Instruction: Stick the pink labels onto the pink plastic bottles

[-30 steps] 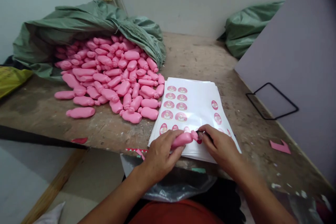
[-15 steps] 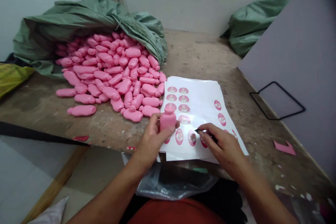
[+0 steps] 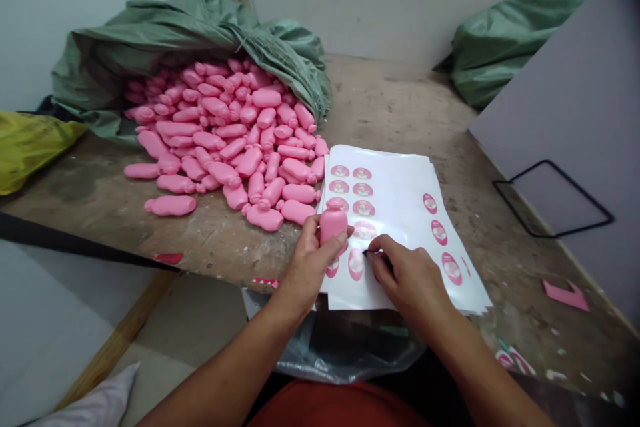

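My left hand (image 3: pixel 309 263) is wrapped around a small pink plastic bottle (image 3: pixel 333 223), held upright over the left part of a label sheet (image 3: pixel 397 180). My right hand (image 3: pixel 417 277) pinches a small dark tool (image 3: pixel 367 253) whose tip is close to the sheet; most of it is hidden by the fingers, so its kind is unclear. Just left of that tip is a pink and white oval label (image 3: pixel 356 264). More oval labels stand in columns at the sheet's left and right sides. The sheet lies on a stack of similar papers.
A heap of pink bottles (image 3: pixel 250 163) spills from a green sack (image 3: pixel 185 20) at the left. A yellow bag (image 3: pixel 35 153) is at the far left. On the right are a black metal frame (image 3: pixel 555 237), a pink scrap (image 3: pixel 565 295) and a second green sack (image 3: pixel 520 47).
My right hand has moved left across the sheet, bringing the dark tool closer to the bottle. My left hand keeps its hold. The whole view has shifted slightly.
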The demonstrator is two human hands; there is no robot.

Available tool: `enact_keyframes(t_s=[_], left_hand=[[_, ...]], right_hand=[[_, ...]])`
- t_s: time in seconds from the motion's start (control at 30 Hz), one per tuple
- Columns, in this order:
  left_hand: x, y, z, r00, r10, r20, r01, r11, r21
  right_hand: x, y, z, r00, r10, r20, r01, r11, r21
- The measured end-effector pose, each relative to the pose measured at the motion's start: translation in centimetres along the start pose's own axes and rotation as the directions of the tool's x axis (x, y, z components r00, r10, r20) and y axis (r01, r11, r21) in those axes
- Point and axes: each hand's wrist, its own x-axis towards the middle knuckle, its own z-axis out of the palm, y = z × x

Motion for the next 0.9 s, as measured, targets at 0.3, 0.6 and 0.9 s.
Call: enact_keyframes(t_s=[0.3, 0.6, 0.9], left_hand=[[0.47, 0.19, 0.09, 0.998, -0.065, -0.026, 0.064, 0.997, -0.031], [0.42, -0.37, -0.05, 0.999, -0.028, 0.024, 0.028, 0.999, -0.023], [0.65, 0.02, -0.01, 0.998, -0.069, 0.008, 0.069, 0.996, -0.062]], right_hand=[[0.10, -0.11, 0.09, 1.000, 0.015, 0.000, -0.015, 0.999, -0.031], [0.14, 0.07, 0.44, 1.000, 0.004, -0.016, -0.004, 0.999, -0.041], [0.68, 0.50, 0.39, 0.993, 0.084, 0.085, -0.098, 0.978, 0.182]])
